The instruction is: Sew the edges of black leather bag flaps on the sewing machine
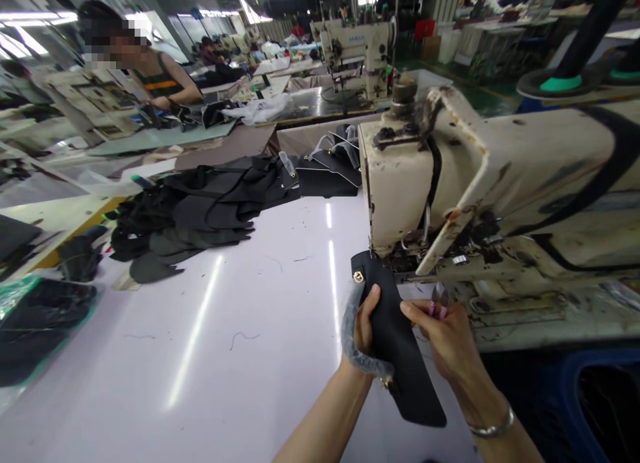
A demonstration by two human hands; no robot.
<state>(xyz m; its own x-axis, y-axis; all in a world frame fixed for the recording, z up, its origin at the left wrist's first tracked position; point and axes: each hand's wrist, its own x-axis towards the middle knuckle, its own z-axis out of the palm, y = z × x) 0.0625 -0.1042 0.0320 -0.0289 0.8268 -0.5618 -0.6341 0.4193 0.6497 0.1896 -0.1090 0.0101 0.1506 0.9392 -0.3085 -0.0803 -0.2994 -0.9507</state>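
Note:
A long black panel [400, 336] slants below the needle area of a cream sewing machine [400, 183], its upper end close to the presser area. On its left side a plastic-wrapped handle [354, 336] curves between gold-coloured fittings. My left hand [366, 323] grips the panel's left side, thumb on top, partly hidden behind the handle. At the right edge my right hand [445, 330] pinches the panel between thumb and finger. Small pink-handled snips [439, 308] also sit in my right hand, blades pointing up.
Black cut pieces [200, 210] lie heaped at the back left, with finished-looking black parts [327, 176] beside the machine. A plastic-wrapped bundle [45, 330] is far left, a blue bin [600, 383] lower right. Another person [160, 76] works at the upper left.

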